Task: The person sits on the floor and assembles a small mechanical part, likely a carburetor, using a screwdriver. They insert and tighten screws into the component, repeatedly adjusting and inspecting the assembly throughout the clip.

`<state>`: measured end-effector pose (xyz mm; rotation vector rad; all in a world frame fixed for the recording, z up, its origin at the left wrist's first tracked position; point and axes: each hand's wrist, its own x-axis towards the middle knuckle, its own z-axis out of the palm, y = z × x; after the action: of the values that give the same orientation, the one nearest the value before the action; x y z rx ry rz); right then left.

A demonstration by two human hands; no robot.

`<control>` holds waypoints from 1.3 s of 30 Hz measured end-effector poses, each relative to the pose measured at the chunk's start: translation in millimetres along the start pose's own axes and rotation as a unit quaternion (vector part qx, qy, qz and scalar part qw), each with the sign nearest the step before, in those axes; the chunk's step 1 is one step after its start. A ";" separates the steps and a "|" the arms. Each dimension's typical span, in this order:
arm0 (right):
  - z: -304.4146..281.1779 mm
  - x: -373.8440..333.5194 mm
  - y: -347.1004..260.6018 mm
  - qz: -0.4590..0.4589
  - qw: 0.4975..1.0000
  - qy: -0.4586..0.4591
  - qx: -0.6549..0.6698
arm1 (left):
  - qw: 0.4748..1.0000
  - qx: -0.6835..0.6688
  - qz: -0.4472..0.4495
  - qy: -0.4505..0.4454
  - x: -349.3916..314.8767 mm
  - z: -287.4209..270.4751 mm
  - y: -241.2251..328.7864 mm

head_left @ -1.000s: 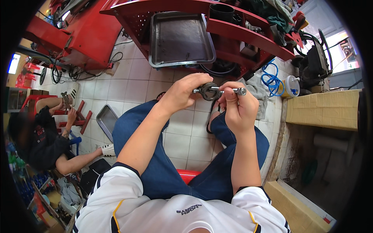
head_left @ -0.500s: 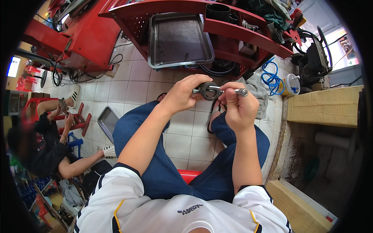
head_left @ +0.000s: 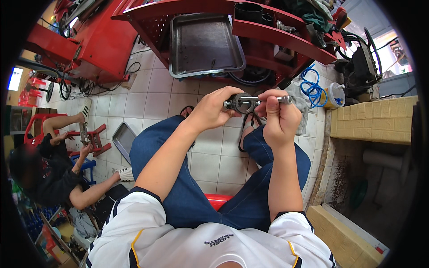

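Note:
My left hand (head_left: 211, 108) grips a dark metal ring-shaped part (head_left: 236, 104) by its left side, fingers curled behind it. In my right hand (head_left: 281, 119) is a slim silver metal rod (head_left: 286, 99), pinched between thumb and fingers. The rod lies almost level and overlaps the ring's right side; whether it passes through or only in front is too small to tell. Both hands are in front of me, above my knees. Part of the ring is hidden by my left fingers.
A metal tray (head_left: 205, 49) sits on the red tool cart (head_left: 281, 38) ahead. A smaller tray (head_left: 124, 142) lies on the tiled floor by my left knee. At left a seated person (head_left: 49, 172) handles a metal part. Right stand a blue hose (head_left: 311, 87) and white bucket (head_left: 336, 95).
My right hand has shifted slightly right and up, and the rod's outer end has risen, so it lies more level. The person at left has moved both hands and the metal part.

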<state>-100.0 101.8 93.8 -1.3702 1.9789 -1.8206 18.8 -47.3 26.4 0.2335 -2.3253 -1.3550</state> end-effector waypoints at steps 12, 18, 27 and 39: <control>-6.3 -0.6 -1.3 0.021 1.000 -0.015 0.010 | 0.999 0.019 0.035 -0.008 0.3 -2.5 -2.6; -5.8 1.7 -5.1 0.030 0.999 -0.017 0.013 | 0.999 0.030 0.037 -0.008 -1.3 -3.6 0.2; -19.7 -0.5 -8.6 -0.019 0.991 0.103 0.085 | 0.986 -0.082 -0.121 0.079 2.6 0.3 -12.8; 14.2 -21.7 13.3 0.176 0.951 0.012 0.253 | 0.633 -0.655 -0.218 0.349 -0.1 -40.8 -57.4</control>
<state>-85.4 104.0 68.7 -0.7898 1.4840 -1.9737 33.0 -108.4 -5.6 0.6750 -0.2983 -2.2449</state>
